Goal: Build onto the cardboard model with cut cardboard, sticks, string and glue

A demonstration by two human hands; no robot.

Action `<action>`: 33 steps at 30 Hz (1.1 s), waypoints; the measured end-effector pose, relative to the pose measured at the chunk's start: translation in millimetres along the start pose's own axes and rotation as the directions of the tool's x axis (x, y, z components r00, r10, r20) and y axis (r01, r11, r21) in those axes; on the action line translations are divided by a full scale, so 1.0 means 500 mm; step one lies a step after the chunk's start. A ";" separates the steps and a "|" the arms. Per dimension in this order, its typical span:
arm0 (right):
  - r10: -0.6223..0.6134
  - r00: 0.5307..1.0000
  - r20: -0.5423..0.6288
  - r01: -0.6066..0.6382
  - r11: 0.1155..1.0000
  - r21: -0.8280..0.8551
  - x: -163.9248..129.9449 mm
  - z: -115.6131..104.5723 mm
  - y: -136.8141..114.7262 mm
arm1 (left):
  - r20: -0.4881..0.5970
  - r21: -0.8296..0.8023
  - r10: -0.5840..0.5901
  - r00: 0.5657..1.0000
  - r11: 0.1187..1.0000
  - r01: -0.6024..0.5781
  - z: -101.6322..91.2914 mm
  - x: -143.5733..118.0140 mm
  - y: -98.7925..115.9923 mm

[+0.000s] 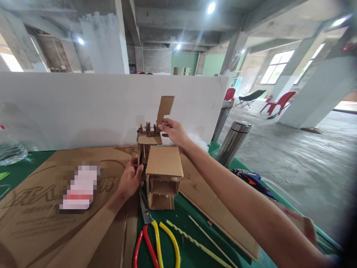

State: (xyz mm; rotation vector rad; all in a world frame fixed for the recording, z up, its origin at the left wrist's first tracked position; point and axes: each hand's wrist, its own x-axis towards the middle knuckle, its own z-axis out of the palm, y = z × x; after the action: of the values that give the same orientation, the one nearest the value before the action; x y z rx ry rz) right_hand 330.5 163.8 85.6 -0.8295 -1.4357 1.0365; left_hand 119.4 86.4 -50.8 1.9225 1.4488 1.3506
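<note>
A small cardboard model [163,175] with a flat roof and open compartments stands on the green table. My left hand [129,179] grips its left side near the base. My right hand [174,131] pinches the lower end of a narrow cardboard strip [164,108] that stands upright above the model's rear top part, where small sticks poke up [147,130].
Flat cardboard sheets [41,208] cover the table [192,238]. Scissors with red and yellow handles [152,234] and thin sticks [195,242] lie in front. A steel flask [234,143] stands right of the model. A white board [83,108] walls the back.
</note>
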 end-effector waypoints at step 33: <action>-0.103 0.994 0.037 0.108 0.982 -0.153 0.015 -0.028 0.003 | 0.017 0.015 -0.024 1.000 1.000 0.023 0.000 0.000 0.008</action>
State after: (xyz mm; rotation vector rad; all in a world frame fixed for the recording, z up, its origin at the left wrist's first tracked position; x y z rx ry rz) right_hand 343.1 173.2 87.0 -0.8429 -1.5828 0.8675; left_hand 121.3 84.9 -47.7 1.9157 1.4733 1.3134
